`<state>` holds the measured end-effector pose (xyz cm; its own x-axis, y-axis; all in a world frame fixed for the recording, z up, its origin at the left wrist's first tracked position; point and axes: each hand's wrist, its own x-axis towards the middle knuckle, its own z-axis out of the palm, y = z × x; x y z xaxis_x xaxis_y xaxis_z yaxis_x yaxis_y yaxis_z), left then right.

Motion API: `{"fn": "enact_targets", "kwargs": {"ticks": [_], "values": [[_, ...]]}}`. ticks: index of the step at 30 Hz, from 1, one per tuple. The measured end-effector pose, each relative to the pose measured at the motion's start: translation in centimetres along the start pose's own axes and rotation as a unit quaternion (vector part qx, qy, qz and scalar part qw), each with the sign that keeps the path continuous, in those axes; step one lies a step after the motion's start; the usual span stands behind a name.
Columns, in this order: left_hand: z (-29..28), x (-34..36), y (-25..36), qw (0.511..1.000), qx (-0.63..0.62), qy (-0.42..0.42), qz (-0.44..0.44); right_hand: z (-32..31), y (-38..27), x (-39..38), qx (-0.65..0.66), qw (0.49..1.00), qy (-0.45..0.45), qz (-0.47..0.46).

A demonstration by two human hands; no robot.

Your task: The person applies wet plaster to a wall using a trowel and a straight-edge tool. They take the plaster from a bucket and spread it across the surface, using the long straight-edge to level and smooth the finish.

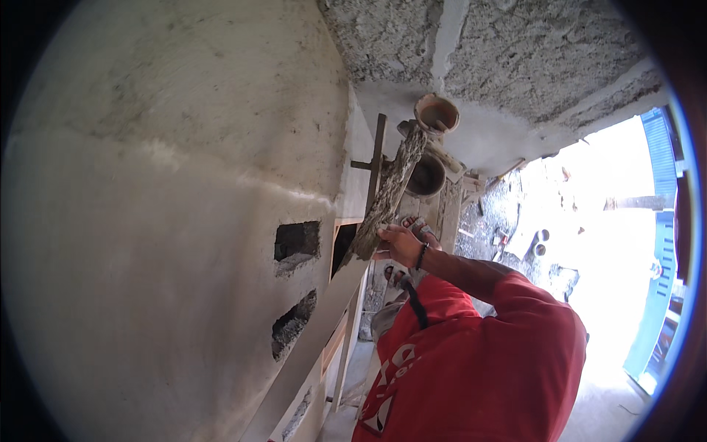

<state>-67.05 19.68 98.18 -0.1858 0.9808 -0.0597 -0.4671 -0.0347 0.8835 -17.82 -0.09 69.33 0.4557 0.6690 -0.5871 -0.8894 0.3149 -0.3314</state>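
Note:
My right hand (400,244), with a dark bracelet at the wrist, grips the edge of a long, narrow board (313,337). Its thumb lies on top and the other fingers are partly hidden along the edge. The board slants from the lower left up toward the buckets, close to the plastered wall (184,280). Rough, wet-looking mortar (388,195) coats its far part, while the near part is smooth and pale. My left hand is out of sight.
Two rectangular holes (297,243) open in the wall beside the board. A bucket (426,175) and a smaller, mortar-stained bucket (437,114) stand on planks beyond my hand. My sandaled feet (398,275) are below. Rough masonry (545,59) rises behind; bright ground lies to the right.

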Motion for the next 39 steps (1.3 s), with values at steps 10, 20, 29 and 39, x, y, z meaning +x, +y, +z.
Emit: {"fn": "enact_targets", "kwargs": {"ticks": [10, 20, 29, 39], "values": [[25.6, -11.0, -8.9, 0.966, 0.102, -0.238, 0.023, -16.2, -2.1, 11.9, 0.067, 0.998, 0.007, 0.020], [42.2, -23.9, -30.3, 0.788, 0.324, -0.490, 0.182, -23.7, -9.8, 18.2, 0.244, 0.934, 0.244, 0.096], [47.7, -28.4, -31.0, 0.759, 0.280, -0.567, 0.155, -19.0, -14.5, 13.2, 0.240, 0.909, 0.323, 0.107], [44.2, -19.5, -11.2, 0.908, 0.013, -0.418, 0.037, -16.0, -6.9, 13.1, 0.256, 0.953, 0.144, 0.073]]}}
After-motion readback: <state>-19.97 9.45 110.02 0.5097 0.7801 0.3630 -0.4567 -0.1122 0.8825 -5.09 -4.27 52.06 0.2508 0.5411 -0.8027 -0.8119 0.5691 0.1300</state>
